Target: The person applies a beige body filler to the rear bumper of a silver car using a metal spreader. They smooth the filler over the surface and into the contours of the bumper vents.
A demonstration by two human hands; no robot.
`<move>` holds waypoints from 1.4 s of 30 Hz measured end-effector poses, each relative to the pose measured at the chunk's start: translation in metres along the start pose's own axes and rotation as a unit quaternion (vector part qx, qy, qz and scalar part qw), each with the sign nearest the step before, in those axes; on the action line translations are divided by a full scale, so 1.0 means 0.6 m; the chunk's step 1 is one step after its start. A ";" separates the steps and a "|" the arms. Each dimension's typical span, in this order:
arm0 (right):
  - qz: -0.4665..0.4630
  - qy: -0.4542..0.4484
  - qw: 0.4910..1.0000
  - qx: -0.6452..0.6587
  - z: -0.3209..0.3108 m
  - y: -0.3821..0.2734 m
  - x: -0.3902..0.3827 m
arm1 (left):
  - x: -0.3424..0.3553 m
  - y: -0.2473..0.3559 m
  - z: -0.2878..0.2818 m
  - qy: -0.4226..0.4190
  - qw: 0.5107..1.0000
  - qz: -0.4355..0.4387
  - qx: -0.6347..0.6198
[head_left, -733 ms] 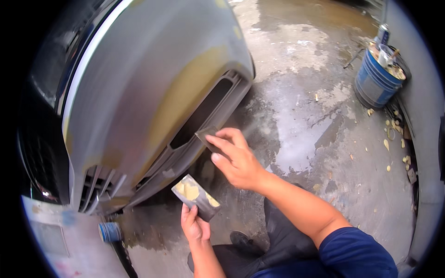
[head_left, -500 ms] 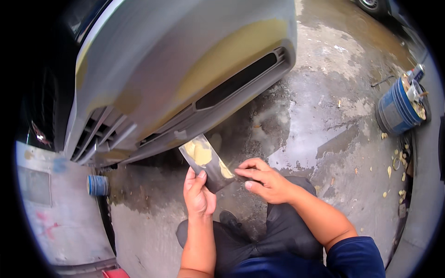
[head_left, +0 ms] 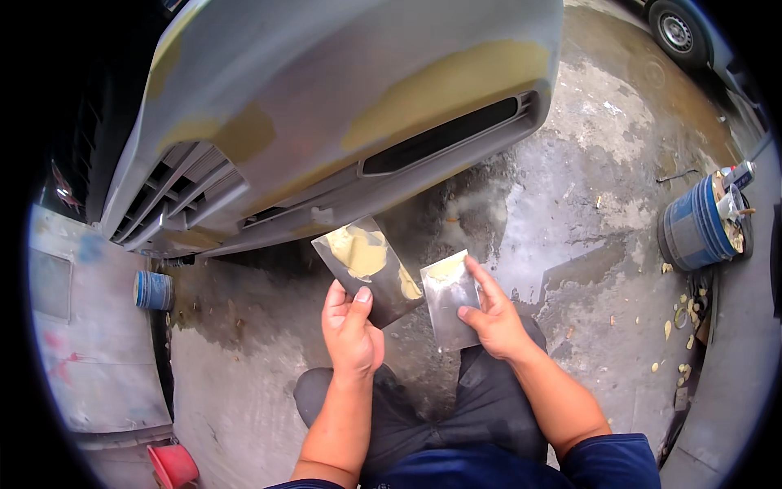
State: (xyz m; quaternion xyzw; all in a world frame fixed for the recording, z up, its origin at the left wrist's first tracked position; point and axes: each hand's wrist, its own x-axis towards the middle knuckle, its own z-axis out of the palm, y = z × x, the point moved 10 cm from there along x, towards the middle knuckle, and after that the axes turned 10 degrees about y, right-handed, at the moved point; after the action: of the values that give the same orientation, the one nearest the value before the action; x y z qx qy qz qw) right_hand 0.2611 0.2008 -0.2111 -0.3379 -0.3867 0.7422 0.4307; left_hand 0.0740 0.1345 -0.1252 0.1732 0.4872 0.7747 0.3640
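My left hand [head_left: 353, 334] grips a dark rectangular metal plate [head_left: 383, 297] carrying patches of pale yellow filler [head_left: 356, 253]. Close beside it, my right hand [head_left: 497, 322] pinches a smaller silver scraper blade [head_left: 448, 310] with pale filler along its upper edge. The scraper stands just right of the plate, its flat face toward me. Above both tools is a grey bumper panel [head_left: 326, 81] with yellowish filled areas, a slatted grille [head_left: 175, 187] at its left and a long dark opening along its lower part.
Concrete floor [head_left: 603, 114] lies below. At right are a blue bucket [head_left: 688, 228] of dried filler and containers, scattered yellow scraps and a grey panel [head_left: 725, 383]. A vehicle wheel [head_left: 676, 33] is top right. At left are a blue can [head_left: 153, 289], a red basin [head_left: 173, 466] and a paint-marked board [head_left: 94, 342].
My right hand has moved down and rightward from near the bumper and turned the scraper face up, now showing filler on its edge. The view has shifted, so more of the wheel shows.
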 end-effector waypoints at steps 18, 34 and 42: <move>-0.015 0.052 0.997 -0.050 -0.076 0.012 -0.005 | -0.076 0.082 0.071 -0.106 0.734 0.425 0.520; -0.070 0.228 0.971 0.014 -0.223 -0.027 -0.017 | -0.216 0.185 0.189 -0.398 0.900 0.043 -0.171; -0.069 0.233 0.970 0.010 -0.237 -0.017 -0.027 | -0.237 0.196 0.212 -0.461 0.818 0.088 -0.331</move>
State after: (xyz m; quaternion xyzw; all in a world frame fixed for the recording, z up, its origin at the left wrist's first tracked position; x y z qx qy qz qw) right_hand 0.3900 0.2299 -0.2669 -0.4694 -0.2905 0.6154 0.5626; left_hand 0.2030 0.0799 0.0498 0.4220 -0.0407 0.7474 0.5116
